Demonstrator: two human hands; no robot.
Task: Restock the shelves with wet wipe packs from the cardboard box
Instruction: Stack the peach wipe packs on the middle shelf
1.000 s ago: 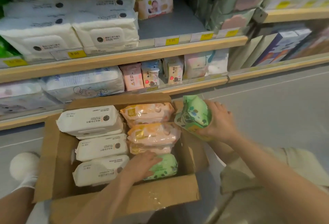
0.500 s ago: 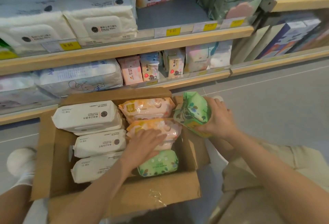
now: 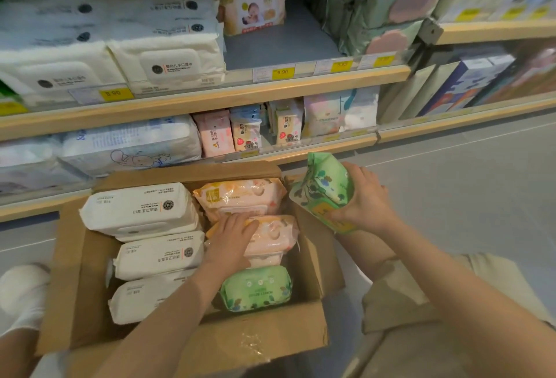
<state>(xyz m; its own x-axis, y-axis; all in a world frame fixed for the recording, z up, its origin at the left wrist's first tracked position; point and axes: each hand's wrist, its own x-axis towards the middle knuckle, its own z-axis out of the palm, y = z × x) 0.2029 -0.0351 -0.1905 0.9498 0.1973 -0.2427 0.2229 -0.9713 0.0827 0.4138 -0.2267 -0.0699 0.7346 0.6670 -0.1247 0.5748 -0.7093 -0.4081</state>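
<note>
An open cardboard box [image 3: 75, 272] sits on the floor below the shelves. Inside lie three white wipe packs [image 3: 141, 209] on the left, orange-pink packs [image 3: 240, 194] in the middle and one green pack [image 3: 258, 287] near the front. My left hand [image 3: 231, 239] rests on the second orange-pink pack [image 3: 276, 233], fingers curled over its left end. My right hand [image 3: 367, 200] holds another green pack [image 3: 322, 191] tilted upright just outside the box's right wall.
The middle shelf [image 3: 210, 98] carries stacked white wipe packs [image 3: 168, 59] at left, a baby-picture pack [image 3: 255, 7] behind a bare patch, and green bags [image 3: 370, 1] at right. The lower shelf [image 3: 301, 149] holds small packs. Grey floor lies to the right; my knee [image 3: 415, 293] is beside the box.
My left hand has moved from the green pack at the box's front up onto the second orange-pink pack. My right hand keeps the green pack beside the box.
</note>
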